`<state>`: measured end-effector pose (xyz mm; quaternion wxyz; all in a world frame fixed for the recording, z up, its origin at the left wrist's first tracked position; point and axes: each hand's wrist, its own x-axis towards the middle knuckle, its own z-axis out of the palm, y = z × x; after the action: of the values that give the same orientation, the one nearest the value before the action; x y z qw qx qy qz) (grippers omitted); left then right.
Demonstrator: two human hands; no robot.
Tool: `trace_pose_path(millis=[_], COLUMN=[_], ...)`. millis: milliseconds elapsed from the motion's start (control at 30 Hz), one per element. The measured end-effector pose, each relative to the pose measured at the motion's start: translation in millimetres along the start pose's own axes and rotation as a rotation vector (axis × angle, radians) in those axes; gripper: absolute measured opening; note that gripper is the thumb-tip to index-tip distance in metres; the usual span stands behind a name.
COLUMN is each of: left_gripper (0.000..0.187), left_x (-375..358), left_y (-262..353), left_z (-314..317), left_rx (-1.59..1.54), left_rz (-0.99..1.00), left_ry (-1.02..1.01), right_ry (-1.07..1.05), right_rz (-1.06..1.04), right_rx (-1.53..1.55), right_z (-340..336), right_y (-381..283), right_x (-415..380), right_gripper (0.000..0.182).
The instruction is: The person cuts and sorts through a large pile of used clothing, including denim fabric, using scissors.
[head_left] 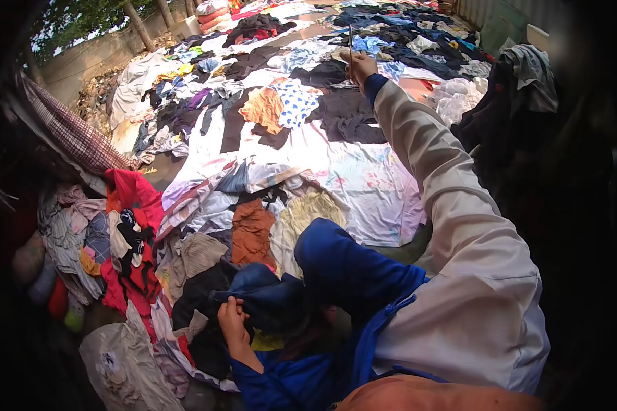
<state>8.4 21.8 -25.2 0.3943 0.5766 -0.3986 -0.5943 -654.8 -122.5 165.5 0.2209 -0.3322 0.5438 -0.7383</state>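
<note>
My left hand point(234, 329) is closed on the edge of a dark blue cloth garment point(262, 291), which hangs bunched beside my bent knee. Stretched far out in front, my right hand point(360, 68) is closed around a thin, blade-like tool point(351, 42) that points upward; its exact kind is too small to make out. Below the left hand lies a dark, crumpled garment point(202, 294). A rust-brown cloth point(252, 231) and a pale yellow cloth point(308, 218) rest just beyond the blue garment.
Many garments cover the ground ahead, including a white cloth with blue hearts point(295, 103) and an orange cloth point(262, 109). A heap of clothes point(82, 233) with red fabric point(134, 192) lies at left. Clear plastic bags point(457, 98) and draped dark clothes point(511, 103) are at right.
</note>
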Motion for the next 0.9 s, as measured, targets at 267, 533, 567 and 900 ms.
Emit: trace_pose_path(millis=[267, 533, 567, 900], left_gripper=[0.033, 0.023, 0.022, 0.026], left_x=[19, 10, 7, 9], left_y=[-7, 20, 21, 31], left_z=[-9, -18, -20, -38], left_rx=[0.333, -0.063, -0.111, -0.401], left_rz=[0.156, -0.003, 0.010, 0.221], left_ry=[0.141, 0.166, 0.174, 0.356], right_ry=[-0.555, -1.121, -1.186, -1.270], right_rz=[0.326, 0.437, 0.466, 0.821], right_rx=[0.307, 0.219, 0.246, 0.179], right_z=[148, 256, 264, 275], right_y=[47, 62, 71, 108], right_x=[-197, -358, -374, -441], right_gripper=[0.025, 0.026, 0.026, 0.040])
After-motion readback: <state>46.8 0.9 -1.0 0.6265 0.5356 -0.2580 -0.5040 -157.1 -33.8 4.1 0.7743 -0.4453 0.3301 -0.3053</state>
